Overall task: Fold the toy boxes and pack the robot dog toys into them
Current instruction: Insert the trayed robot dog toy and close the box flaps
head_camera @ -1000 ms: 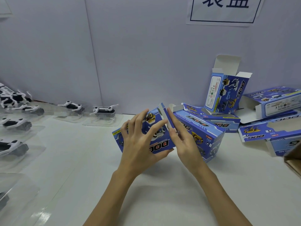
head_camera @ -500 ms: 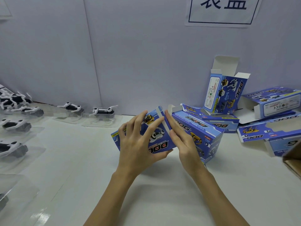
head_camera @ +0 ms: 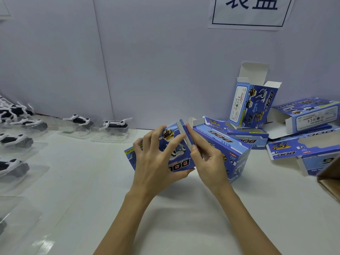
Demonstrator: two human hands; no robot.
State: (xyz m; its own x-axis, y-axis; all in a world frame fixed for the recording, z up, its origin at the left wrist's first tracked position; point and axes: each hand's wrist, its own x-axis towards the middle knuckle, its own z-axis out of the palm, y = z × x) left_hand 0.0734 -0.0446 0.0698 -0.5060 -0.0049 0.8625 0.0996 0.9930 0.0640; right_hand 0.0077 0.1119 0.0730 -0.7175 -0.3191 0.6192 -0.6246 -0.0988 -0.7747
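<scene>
I hold a blue toy box (head_camera: 179,155) printed "DOG" just above the white table (head_camera: 88,181), tilted with its end to the right. My left hand (head_camera: 154,162) grips it from the front, fingers spread over the printed face and thumb under its lower edge. My right hand (head_camera: 206,161) presses the box's right end flap with straight fingers. Black and white robot dog toys in clear trays, such as the nearest one (head_camera: 115,125), lie along the wall and down the left side.
Several more blue boxes lie to the right: one (head_camera: 228,150) directly behind my right hand, one (head_camera: 252,105) upright and open-topped against the wall, others (head_camera: 309,116) on their sides. A brown carton corner (head_camera: 329,181) juts in at the right edge.
The end flap of the held box has folded further in under my right fingers. Both hands and the box stay in nearly the same place.
</scene>
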